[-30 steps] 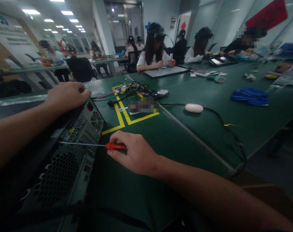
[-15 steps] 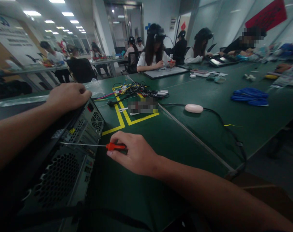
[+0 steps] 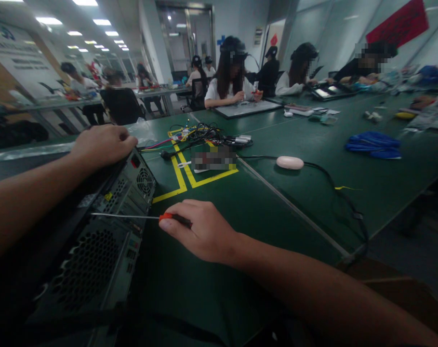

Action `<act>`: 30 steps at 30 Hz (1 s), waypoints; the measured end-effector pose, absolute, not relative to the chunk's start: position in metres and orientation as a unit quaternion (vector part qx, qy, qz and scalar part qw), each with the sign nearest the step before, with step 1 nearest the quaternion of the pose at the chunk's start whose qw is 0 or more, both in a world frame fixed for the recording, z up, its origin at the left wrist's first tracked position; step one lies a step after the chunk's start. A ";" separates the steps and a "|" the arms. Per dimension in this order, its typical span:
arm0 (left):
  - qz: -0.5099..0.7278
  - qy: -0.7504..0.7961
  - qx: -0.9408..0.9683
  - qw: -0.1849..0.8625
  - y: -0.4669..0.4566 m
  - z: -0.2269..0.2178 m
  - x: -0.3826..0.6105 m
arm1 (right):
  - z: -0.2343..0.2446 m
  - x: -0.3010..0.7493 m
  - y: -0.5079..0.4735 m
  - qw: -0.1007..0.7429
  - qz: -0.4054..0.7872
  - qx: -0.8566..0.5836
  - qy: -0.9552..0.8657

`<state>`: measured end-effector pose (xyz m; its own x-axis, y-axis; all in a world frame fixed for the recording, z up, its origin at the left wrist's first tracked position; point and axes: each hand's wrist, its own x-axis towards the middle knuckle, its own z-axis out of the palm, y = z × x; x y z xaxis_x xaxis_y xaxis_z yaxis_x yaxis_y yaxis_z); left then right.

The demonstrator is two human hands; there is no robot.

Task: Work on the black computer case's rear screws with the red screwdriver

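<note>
A black and grey computer case (image 3: 132,217) lies at the left, its rear panel with vent holes, ports and a power-supply fan facing right. My left hand (image 3: 99,143) rests on its top near the far corner, fingers curled over the edge and partly hidden. In my right hand (image 3: 200,231) is a screwdriver (image 3: 164,218) with a red and black handle, pinched between thumb and fingers. The long thin shaft points left, its tip at the case's rear edge; what exactly the tip touches is too small to tell.
Beyond the case, tangled cables (image 3: 204,135) lie on the green table (image 3: 276,231) by yellow tape marks (image 3: 182,178). A pale pink oval object (image 3: 290,163) sits on a black cable. Farther right lies a blue bundle (image 3: 372,144). Several people work across the table.
My right hand has turned the screwdriver handle, its grip shifting so that the thumb lies over the handle and the black side shows. My left hand and the case have stayed in place.
</note>
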<state>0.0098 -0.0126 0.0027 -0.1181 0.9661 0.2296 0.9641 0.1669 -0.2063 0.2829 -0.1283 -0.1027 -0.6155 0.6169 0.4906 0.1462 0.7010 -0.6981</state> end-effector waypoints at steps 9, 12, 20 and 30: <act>0.001 -0.746 -0.646 0.159 -0.008 0.001 0.005 | -0.101 0.285 -0.131 0.363 0.337 -0.244 -0.834; -0.003 -0.749 -0.644 0.155 -0.008 0.001 0.005 | -0.100 0.285 -0.130 0.361 0.330 -0.243 -0.838; 0.003 -0.744 -0.649 0.158 -0.004 -0.002 0.000 | -0.100 0.285 -0.130 0.357 0.334 -0.245 -0.837; -0.016 -0.747 -0.644 0.164 -0.012 0.003 0.010 | -0.099 0.285 -0.130 0.356 0.333 -0.247 -0.838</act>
<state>0.0103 -0.0125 0.0027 -0.1168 0.9571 0.2652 0.9676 0.1699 -0.1870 0.2851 -0.1304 -0.0993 -0.6243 0.6505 0.4325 0.1766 0.6569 -0.7330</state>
